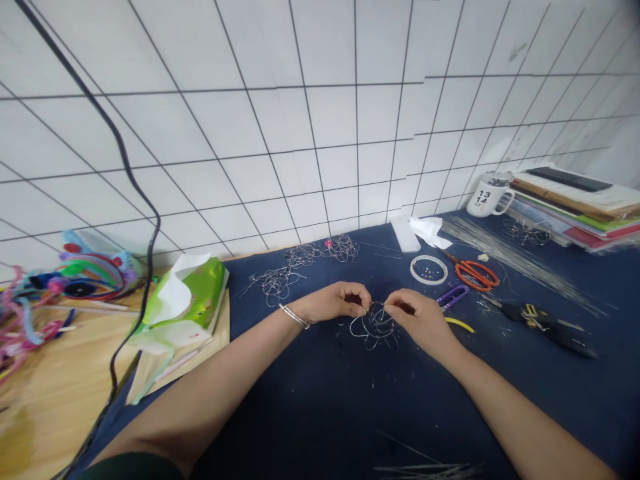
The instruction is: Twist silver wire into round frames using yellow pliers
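Note:
A tangle of thin silvery wire bent into loops (376,328) hangs between my two hands just above the dark blue cloth (310,400). My left hand (345,300), with a bangle on its wrist, pinches the wire's upper left edge between thumb and finger. On the other side my right hand (413,313) pinches the upper right edge the same way. Purple-handled scissors (454,297) and a yellow curved handle (459,325) lie just beyond the right hand. Further left on the cloth rest several similar looped wire pieces (275,285), one near a small pink bead (329,244).
Orange-handled scissors (476,275), a round dish of beads (429,270), black pliers (547,327) and long straight wires (520,260) lie at right. A mug (489,195) and stacked books (580,200) stand behind. Left are a green tissue pack (200,293) and a black cable (131,173).

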The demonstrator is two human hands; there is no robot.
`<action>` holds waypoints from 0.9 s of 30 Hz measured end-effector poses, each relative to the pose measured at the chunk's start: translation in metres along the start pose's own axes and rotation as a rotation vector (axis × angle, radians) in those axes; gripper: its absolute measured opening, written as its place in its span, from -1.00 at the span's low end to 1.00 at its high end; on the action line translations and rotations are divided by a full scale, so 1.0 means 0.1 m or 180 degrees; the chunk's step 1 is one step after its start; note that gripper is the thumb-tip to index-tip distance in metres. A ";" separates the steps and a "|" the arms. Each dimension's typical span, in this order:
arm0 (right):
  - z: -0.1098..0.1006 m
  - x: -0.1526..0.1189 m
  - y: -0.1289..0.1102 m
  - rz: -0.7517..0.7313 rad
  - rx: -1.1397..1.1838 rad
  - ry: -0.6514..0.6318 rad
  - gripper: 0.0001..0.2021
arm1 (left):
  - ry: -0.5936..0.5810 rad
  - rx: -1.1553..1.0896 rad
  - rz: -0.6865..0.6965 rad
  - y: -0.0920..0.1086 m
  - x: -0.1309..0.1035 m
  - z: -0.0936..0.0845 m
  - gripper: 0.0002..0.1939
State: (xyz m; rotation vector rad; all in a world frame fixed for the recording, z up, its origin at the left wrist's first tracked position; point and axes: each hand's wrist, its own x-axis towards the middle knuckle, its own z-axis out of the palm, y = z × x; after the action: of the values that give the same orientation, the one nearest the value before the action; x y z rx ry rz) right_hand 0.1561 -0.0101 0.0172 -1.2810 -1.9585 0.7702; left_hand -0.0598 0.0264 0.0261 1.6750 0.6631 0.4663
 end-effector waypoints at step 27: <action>-0.01 -0.02 -0.09 -0.0375 -0.0585 0.0199 -0.90 | 0.0202 0.1470 0.0346 0.14 -0.02 0.13 -0.92</action>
State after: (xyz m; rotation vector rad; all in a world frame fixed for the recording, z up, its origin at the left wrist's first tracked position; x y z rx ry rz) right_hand 0.1522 -0.0150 0.0241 -1.2653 -2.0712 0.4960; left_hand -0.0512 0.0135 0.0371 2.1470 0.7693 0.4683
